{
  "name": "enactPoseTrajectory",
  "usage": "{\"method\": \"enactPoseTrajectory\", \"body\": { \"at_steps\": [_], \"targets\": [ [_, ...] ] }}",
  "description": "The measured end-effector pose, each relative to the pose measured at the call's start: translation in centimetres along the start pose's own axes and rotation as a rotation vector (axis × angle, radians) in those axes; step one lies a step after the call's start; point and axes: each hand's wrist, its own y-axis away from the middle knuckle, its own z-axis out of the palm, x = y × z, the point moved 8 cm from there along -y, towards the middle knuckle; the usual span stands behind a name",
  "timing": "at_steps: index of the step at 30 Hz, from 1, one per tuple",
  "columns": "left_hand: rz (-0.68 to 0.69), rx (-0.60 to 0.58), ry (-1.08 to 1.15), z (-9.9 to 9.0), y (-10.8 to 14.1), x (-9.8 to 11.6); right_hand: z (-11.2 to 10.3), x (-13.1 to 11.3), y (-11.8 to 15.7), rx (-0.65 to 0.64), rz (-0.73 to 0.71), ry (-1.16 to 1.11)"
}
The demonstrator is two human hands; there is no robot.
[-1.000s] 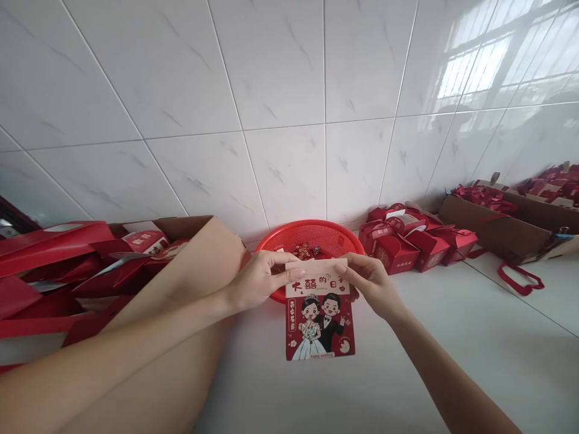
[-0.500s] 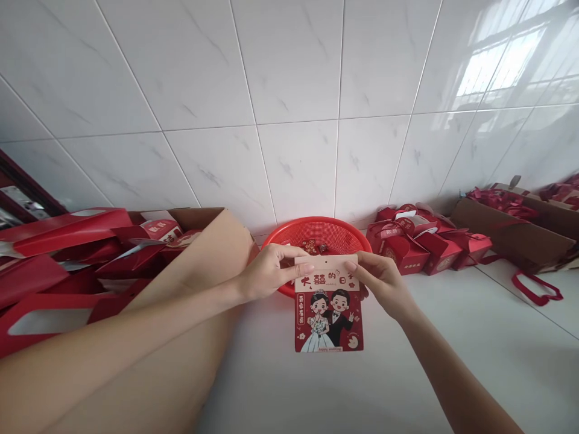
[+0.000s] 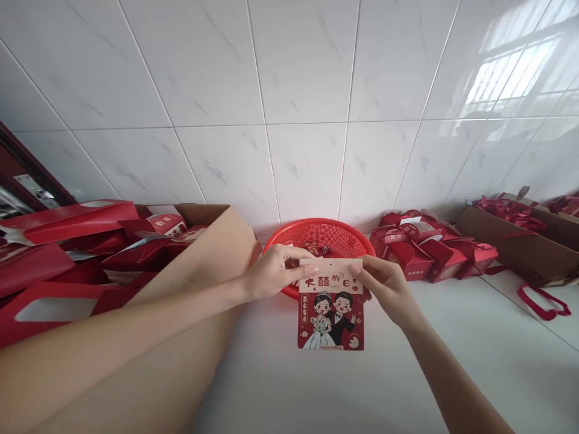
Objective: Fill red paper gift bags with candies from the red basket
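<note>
Between my two hands hangs a flat red wedding packet (image 3: 331, 319) with a cream top strip, a small hole and a cartoon bride and groom on its front. My left hand (image 3: 275, 271) pinches its upper left corner, thumb in front. The upper right corner is pinched the same way by my right hand (image 3: 388, 288). Whether anything is inside the packet I cannot tell. Just behind it stands a round red plastic basket (image 3: 325, 227), partly covered by the packet and my hands. Small red wrapped items (image 3: 312, 248) lie in the basket.
A large cardboard box (image 3: 199, 271) full of red gift boxes (image 3: 90, 220) is at the left, beneath my left forearm. Right of the basket, several folded red boxes (image 3: 409, 256) sit by the tiled wall (image 3: 307, 163). Further right are another carton (image 3: 520, 244) and a red ribbon loop (image 3: 543, 304).
Both hands keep the same pinch on the packet. The whole view has shifted a little, so most things appear slightly further right.
</note>
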Motion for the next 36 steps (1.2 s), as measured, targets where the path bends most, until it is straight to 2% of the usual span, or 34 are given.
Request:
{"method": "enactPoseTrajectory", "body": {
  "at_steps": [5,10,23,36],
  "targets": [
    [-0.010,-0.010,-0.020,0.05,0.01,-0.18,-0.03,0.07,-0.07,-0.003,-0.002,0.001],
    [-0.016,-0.042,0.054,0.35,0.01,-0.17,-0.08,0.19,-0.12,0.002,0.017,-0.014],
    [-0.037,-0.041,0.075,0.41,0.01,-0.13,-0.11,0.20,-0.12,-0.007,0.006,-0.003],
    [0.007,-0.047,0.036,0.44,0.03,-0.19,-0.08,0.10,-0.04,-0.022,0.018,-0.033]
  ]
}}
